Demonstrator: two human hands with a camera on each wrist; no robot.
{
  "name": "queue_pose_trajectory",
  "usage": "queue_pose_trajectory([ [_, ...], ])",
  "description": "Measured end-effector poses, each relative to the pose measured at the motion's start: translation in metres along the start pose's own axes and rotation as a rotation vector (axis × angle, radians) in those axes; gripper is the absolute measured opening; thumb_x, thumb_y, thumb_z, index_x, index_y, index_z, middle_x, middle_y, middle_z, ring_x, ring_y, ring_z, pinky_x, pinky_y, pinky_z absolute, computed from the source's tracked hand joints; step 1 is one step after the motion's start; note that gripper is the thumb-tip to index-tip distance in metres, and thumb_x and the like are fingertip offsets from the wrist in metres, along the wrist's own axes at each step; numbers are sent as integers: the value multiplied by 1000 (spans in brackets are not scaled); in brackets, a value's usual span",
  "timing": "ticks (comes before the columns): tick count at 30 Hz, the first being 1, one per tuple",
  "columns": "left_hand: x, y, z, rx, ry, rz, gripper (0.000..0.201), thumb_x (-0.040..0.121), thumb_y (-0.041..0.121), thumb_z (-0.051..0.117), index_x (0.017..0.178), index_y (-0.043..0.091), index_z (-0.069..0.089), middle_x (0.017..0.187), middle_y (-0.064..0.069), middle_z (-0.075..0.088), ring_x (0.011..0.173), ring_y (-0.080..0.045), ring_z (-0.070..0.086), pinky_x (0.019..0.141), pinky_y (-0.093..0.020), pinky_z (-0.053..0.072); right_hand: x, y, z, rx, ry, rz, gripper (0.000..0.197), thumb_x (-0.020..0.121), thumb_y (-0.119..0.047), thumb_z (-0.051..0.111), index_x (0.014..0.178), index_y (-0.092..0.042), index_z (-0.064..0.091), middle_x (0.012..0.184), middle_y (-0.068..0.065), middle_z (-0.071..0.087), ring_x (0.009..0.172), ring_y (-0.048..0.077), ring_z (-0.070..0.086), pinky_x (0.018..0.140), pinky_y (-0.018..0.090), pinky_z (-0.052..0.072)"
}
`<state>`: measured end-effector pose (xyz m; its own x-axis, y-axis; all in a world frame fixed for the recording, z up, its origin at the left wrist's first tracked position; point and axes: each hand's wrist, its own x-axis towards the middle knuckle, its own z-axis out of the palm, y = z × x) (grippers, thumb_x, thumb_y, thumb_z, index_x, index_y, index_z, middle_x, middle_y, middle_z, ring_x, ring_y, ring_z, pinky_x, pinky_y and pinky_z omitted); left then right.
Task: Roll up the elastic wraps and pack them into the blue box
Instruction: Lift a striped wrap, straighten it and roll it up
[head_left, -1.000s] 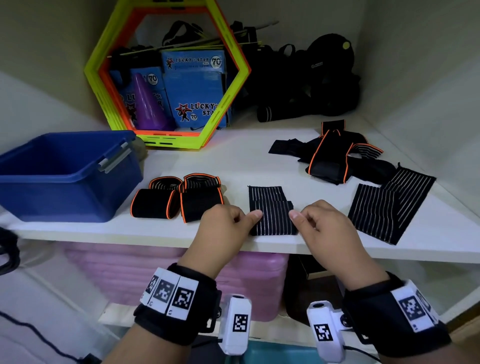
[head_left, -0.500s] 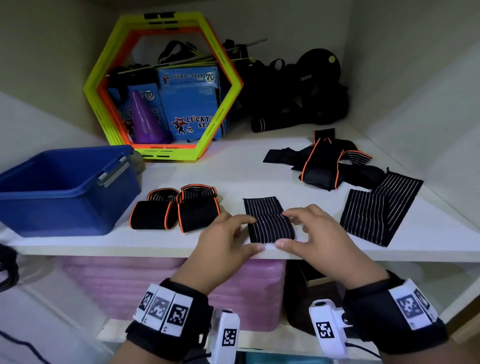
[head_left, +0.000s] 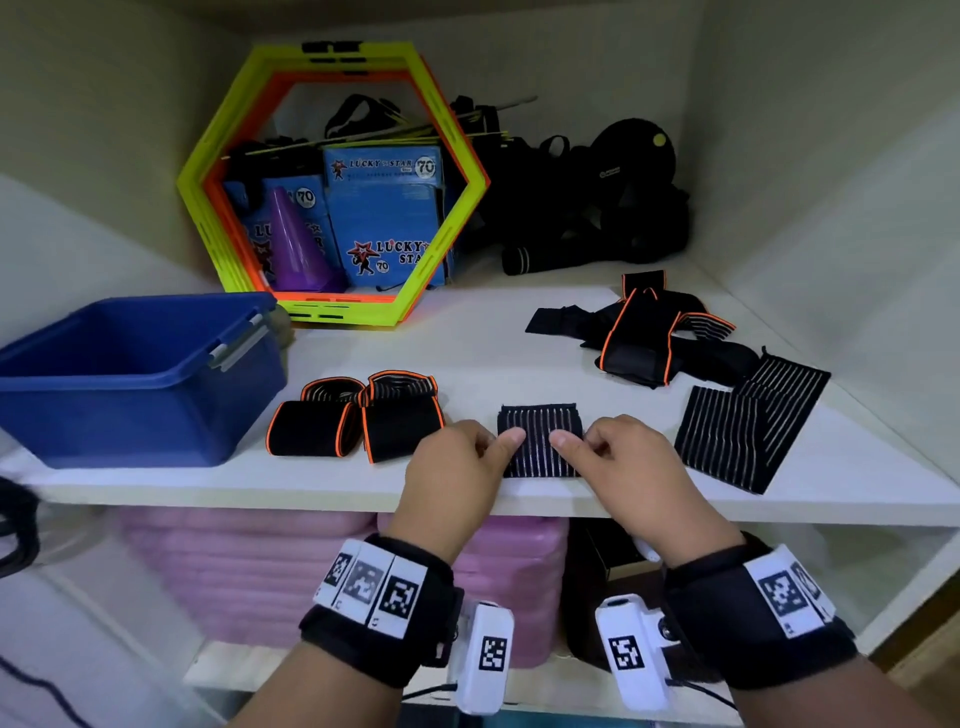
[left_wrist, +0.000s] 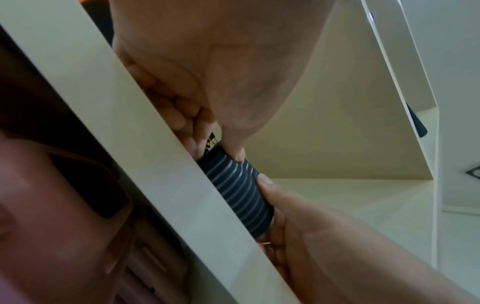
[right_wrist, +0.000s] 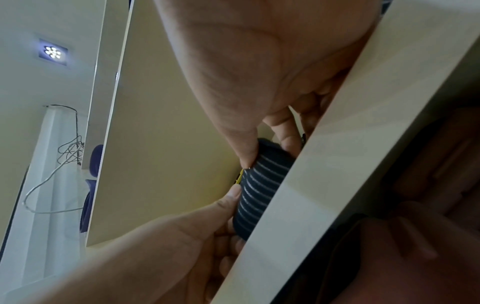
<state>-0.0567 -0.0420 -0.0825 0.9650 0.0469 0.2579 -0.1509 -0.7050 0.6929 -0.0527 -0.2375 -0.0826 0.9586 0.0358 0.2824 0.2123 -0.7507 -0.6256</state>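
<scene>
Left hand (head_left: 457, 467) and right hand (head_left: 631, 465), thumbs inward, each grip pinching the striped wrap (head_left: 540, 441).

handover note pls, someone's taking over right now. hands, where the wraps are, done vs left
Left hand and right hand: both pinch the striped wrap at the shelf's front edge, part rolled.
Done: two orange-trimmed rolls lie beside the blue box, not in it.
Left: finish this roll; roll the flat striped wrap on the right and the loose orange-trimmed pile behind it; pack everything. No wraps show in the box; its floor is only partly visible.
</scene>
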Motion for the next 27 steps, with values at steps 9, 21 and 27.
queue_pose_trajectory([
  [9, -1, 7, 2, 80, 16, -10, 63, 99, 50, 51, 48, 14, 38, 44, 0, 37, 49, -25, 42, 56, -40, 44, -4, -14, -11, 124, -22, 118, 37, 92, -54, 58, 113, -25, 49, 80, 5, 69, 79, 15, 65, 74, 35, 51],
  [21, 3, -6, -30, 92, 177, 273, 4, 90, 27, 68, 93, 26, 69, 93, 4, 60, 85, -14, 58, 79, -35, 49, 8, -26, -3, -5, -14, 5, 24, 92, -37, 66, 111, -24, 61, 106, 2, 52, 86, 15, 58, 74, 27, 38],
  [27, 16, -20, -69, 719, 21, 44, 48, 85, 43, 65, 129, 28, 55, 128, -1, 54, 116, -30, 50, 87, -44, 45, 27, -47, 17, -20, -46, -10, 27, 93, -36, 65, 111, -18, 59, 105, 5, 50, 86, 24, 60, 74, 28, 38],
])
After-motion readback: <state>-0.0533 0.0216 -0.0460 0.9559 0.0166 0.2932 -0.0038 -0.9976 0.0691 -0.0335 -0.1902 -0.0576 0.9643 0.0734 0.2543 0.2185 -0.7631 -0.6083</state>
